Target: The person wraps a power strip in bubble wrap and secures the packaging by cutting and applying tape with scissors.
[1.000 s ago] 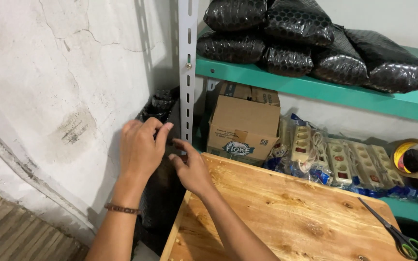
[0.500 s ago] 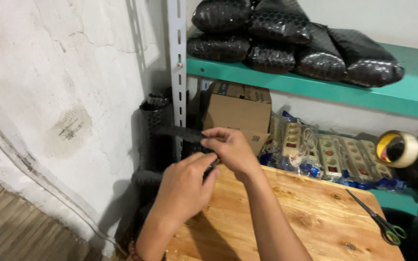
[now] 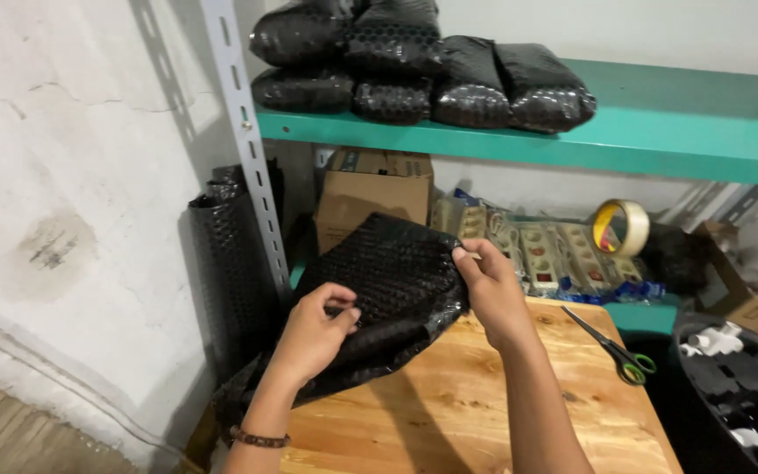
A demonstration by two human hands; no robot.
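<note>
A sheet of black bubble wrap (image 3: 388, 294) is spread between both hands above the left end of a wooden table (image 3: 475, 412). My left hand (image 3: 313, 329) pinches its lower left part. The upper right corner is held by my right hand (image 3: 489, 285). The sheet's lower end trails off the table's left edge toward a standing roll of the same black wrap (image 3: 230, 263).
Green-handled scissors (image 3: 611, 347) lie at the table's right side. A teal shelf (image 3: 660, 145) carries several black wrapped parcels (image 3: 414, 66). Under it sit a cardboard box (image 3: 370, 197), packaged power strips (image 3: 546, 254) and a tape roll (image 3: 620, 226). A grey slotted upright (image 3: 247, 140) stands left.
Both hands have come back from the roll beside the upright, drawing a sheet of black bubble wrap out over the table and spreading it wide.
</note>
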